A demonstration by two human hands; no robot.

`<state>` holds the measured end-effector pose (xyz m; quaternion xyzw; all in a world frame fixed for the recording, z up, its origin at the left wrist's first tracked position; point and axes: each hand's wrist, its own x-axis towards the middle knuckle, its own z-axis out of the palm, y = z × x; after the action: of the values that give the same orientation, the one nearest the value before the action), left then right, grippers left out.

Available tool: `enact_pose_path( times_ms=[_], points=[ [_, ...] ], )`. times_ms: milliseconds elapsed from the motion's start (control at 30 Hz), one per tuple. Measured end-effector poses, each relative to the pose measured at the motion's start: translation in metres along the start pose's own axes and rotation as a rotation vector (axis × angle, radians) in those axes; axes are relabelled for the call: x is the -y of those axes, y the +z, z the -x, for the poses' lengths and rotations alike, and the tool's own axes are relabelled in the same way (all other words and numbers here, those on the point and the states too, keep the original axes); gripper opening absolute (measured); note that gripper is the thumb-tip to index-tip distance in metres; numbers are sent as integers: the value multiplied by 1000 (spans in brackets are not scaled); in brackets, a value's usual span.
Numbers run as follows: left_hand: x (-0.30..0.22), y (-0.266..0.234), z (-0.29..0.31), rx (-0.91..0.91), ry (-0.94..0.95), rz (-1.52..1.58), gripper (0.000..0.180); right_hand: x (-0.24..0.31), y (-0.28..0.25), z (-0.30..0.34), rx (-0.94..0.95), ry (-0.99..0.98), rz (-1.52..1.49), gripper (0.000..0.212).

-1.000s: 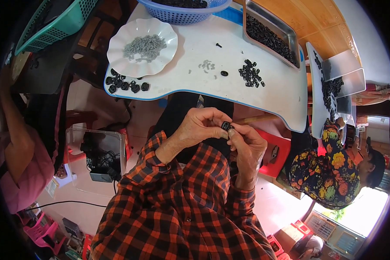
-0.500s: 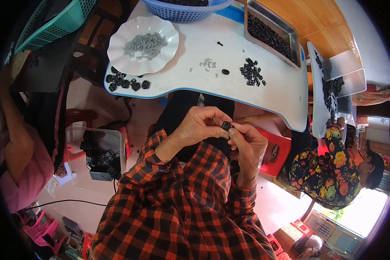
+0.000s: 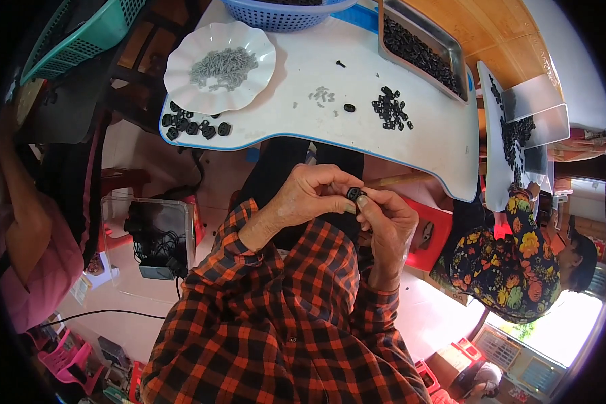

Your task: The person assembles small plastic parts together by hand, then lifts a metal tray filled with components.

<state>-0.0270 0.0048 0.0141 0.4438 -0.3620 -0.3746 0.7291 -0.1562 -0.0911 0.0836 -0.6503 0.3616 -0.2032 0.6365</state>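
Just across a gap from table edge (image 3: pixel 276 135), left fingers (image 3: pixel 337 203) and right fingers (image 3: pixel 374 213) tight on black piece (image 3: pixel 353 193)

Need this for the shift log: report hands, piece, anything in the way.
Left hand and right hand both pinching one small black part. Part held off the white table, on the wearer's side. Nothing seen blocking the hands.

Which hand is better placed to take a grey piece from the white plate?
Probably the left hand: nearer the white plate, though both it and the right hand hold the black part.
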Motion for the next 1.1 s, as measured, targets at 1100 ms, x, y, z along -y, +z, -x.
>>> enact_pose_path(
  times_ms=[1100],
  points=[
    [10,3,1,5,-93,179,28,1,0,2,-20,23,1,12]
  ],
)
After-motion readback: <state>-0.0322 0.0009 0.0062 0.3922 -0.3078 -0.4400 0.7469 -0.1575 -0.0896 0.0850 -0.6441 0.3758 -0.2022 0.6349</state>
